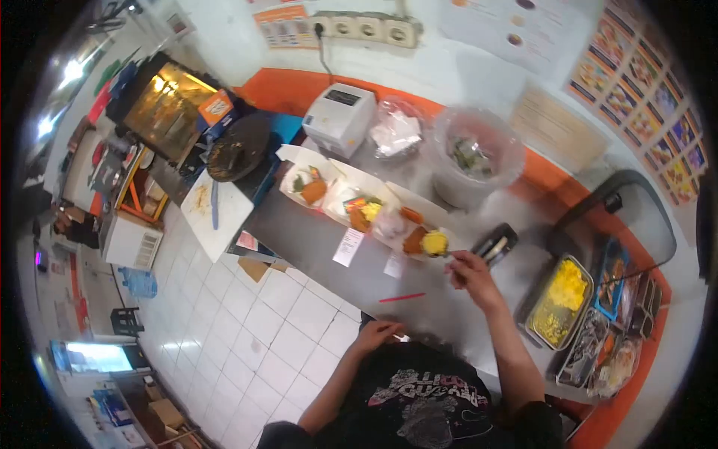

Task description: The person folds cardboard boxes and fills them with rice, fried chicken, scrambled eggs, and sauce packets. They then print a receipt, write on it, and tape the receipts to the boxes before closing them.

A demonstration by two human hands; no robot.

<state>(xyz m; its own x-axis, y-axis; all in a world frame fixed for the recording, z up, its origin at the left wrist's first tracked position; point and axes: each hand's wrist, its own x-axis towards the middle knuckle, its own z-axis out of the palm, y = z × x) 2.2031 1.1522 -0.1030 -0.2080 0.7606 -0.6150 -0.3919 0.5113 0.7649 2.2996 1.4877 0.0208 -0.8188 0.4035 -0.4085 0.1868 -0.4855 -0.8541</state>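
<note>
Presently, your right hand (471, 278) is pinched around a slim utensil (450, 255), and its far end points to the yellow food (434, 242); whether they touch, I cannot tell. Please take this hand as the centre of the clock, with twelve at the top of the view. The yellow food is then between ten and eleven o'clock, at the near end of the row of open white boxes (296, 156), just beside a brown piece (413, 241). Your left hand (379, 334) is at eight o'clock, by the edge of the tabletop (314, 247), well apart from the right one; whether its fingers are closed on something, I cannot tell. Between three and four o'clock lies a metal tray (576, 317) with more yellow food.

In my judgement, the yellow food is light, soft and rather moist, so it may crumble or smear under pressure; support it from below with the utensil. The utensil should be stiff and light, but greasy fingers could slip, so take it by the handle. The boxes seem thin and easily bent: better to hold them low on the outer wall, not by the flap.
</note>
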